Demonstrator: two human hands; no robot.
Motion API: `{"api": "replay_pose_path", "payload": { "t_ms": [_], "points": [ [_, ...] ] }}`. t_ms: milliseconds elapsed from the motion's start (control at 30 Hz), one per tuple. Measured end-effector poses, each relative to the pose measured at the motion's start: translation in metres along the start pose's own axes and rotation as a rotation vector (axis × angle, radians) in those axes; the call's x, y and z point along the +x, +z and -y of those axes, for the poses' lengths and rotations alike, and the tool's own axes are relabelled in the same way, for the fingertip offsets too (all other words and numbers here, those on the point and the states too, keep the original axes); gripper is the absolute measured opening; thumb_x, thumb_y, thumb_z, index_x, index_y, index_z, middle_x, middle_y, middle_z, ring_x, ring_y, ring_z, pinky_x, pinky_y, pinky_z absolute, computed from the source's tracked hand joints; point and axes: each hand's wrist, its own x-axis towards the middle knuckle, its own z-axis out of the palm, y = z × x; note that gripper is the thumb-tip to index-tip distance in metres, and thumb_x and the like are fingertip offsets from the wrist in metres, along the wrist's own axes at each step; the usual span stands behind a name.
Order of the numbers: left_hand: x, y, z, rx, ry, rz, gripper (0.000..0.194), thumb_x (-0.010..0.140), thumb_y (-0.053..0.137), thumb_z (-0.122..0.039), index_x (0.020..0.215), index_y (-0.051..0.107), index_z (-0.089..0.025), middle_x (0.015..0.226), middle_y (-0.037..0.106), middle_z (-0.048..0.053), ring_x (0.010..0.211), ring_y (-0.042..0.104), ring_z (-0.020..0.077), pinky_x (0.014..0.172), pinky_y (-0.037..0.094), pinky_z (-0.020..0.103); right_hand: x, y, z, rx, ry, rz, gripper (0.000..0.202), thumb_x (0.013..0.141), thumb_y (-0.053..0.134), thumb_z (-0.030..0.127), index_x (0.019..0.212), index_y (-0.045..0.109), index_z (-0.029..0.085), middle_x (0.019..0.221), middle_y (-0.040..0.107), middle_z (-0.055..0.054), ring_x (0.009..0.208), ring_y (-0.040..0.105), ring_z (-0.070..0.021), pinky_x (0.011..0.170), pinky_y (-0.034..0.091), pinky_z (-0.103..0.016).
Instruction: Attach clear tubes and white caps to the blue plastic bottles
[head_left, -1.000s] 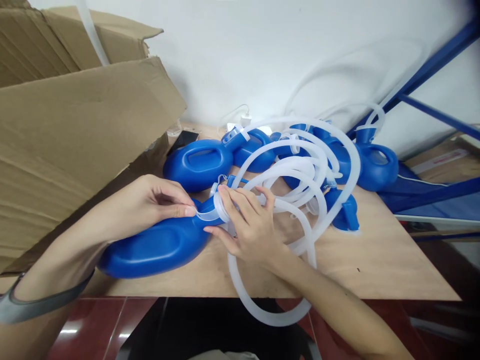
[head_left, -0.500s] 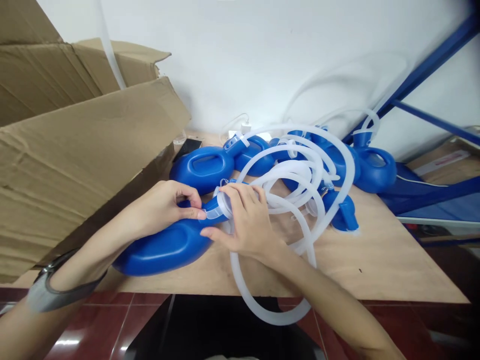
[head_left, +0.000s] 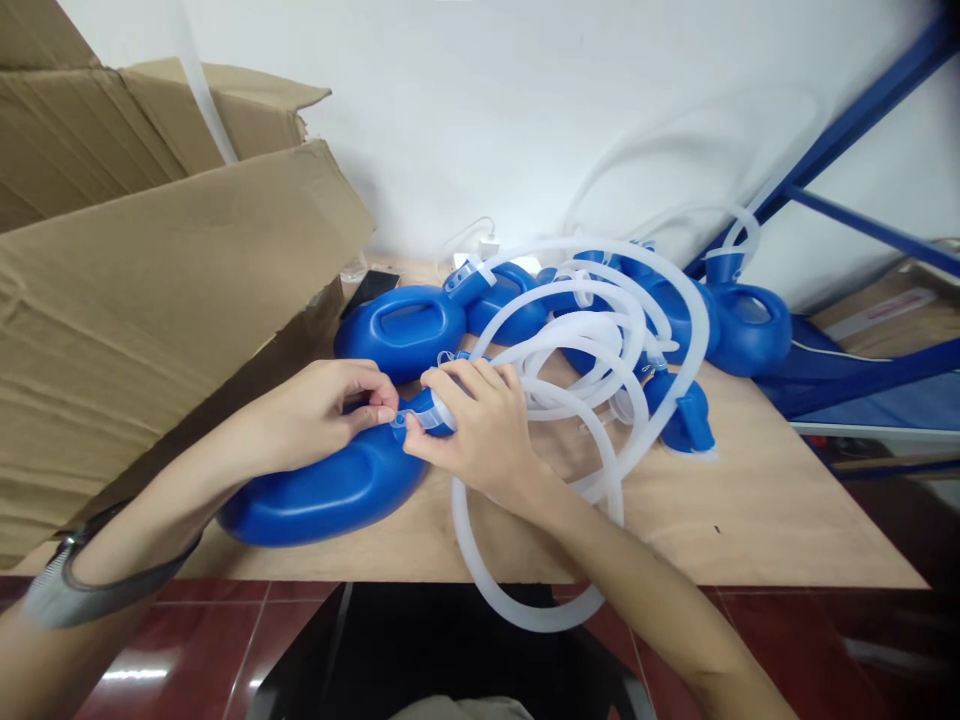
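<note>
A blue plastic bottle [head_left: 322, 495] lies on its side near the table's front edge, its neck pointing right. A clear strap [head_left: 424, 414] with a small hole runs along the neck. My left hand [head_left: 330, 412] pinches at the strap's left end, thumb and forefinger together. My right hand [head_left: 480, 425] is wrapped round the white cap at the bottle's mouth, its thumb on the strap. The cap is mostly hidden by my fingers. A translucent hose [head_left: 525, 610] loops from beside my right hand over the table's front edge.
More blue bottles [head_left: 405, 330] and coiled hoses [head_left: 637, 400] lie behind on the wooden table [head_left: 780, 510]. An open cardboard box [head_left: 172, 270] stands at left, a blue metal rack [head_left: 862, 120] at right. A dark phone [head_left: 375, 287] lies near the wall.
My right thumb has moved up onto the strap, and my right fingers have closed further over the cap. My left fingertips have shifted slightly left, uncovering the strap's end. The view has shifted slightly.
</note>
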Motion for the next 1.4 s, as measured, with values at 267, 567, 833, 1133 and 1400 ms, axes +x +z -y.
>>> {"api": "replay_pose_path", "payload": {
  "t_ms": [267, 567, 833, 1133, 1400],
  "points": [
    [0.001, 0.007, -0.003, 0.186, -0.037, 0.001, 0.02, 0.087, 0.051, -0.037, 0.077, 0.063, -0.024, 0.073, 0.066, -0.001, 0.067, 0.057, 0.0172, 0.066, 0.043, 0.033, 0.0, 0.008, -0.003, 0.026, -0.024, -0.092, 0.016, 0.091, 0.068, 0.037, 0.097, 0.073, 0.023, 0.099, 0.081, -0.002, 0.093, 0.07, -0.0229, 0.083, 0.039, -0.042],
    [0.009, 0.006, -0.007, 0.144, -0.103, 0.037, 0.016, 0.084, 0.054, -0.035, 0.074, 0.059, -0.024, 0.076, 0.067, 0.0, 0.071, 0.058, 0.0184, 0.067, 0.043, 0.032, 0.002, 0.013, -0.001, 0.05, -0.019, -0.108, 0.012, 0.087, 0.067, 0.035, 0.085, 0.071, 0.024, 0.089, 0.075, -0.003, 0.086, 0.062, -0.023, 0.079, 0.04, -0.041],
    [-0.007, -0.003, 0.001, -0.126, -0.123, 0.077, 0.036, 0.094, 0.063, -0.056, 0.097, 0.08, -0.025, 0.099, 0.081, 0.004, 0.09, 0.073, 0.0228, 0.079, 0.055, 0.032, 0.003, 0.007, 0.0, 0.16, 0.049, -0.081, 0.011, 0.085, 0.07, 0.033, 0.089, 0.07, 0.023, 0.091, 0.076, -0.001, 0.089, 0.063, -0.022, 0.082, 0.042, -0.04],
    [-0.001, 0.002, -0.003, -0.021, -0.06, 0.082, 0.035, 0.093, 0.06, -0.054, 0.084, 0.076, -0.024, 0.093, 0.074, 0.003, 0.082, 0.068, 0.0191, 0.075, 0.052, 0.031, 0.001, 0.008, 0.001, 0.134, 0.076, -0.02, 0.015, 0.085, 0.068, 0.037, 0.091, 0.071, 0.024, 0.096, 0.076, -0.003, 0.094, 0.063, -0.0236, 0.086, 0.042, -0.041],
    [-0.003, 0.0, -0.007, -0.044, -0.106, 0.093, 0.037, 0.091, 0.061, -0.053, 0.08, 0.078, -0.021, 0.085, 0.076, 0.001, 0.078, 0.066, 0.0179, 0.074, 0.049, 0.032, -0.001, 0.008, 0.0, 0.13, 0.084, -0.018, 0.017, 0.087, 0.068, 0.039, 0.094, 0.073, 0.024, 0.1, 0.077, -0.004, 0.097, 0.063, -0.025, 0.087, 0.043, -0.042]
  ]
}}
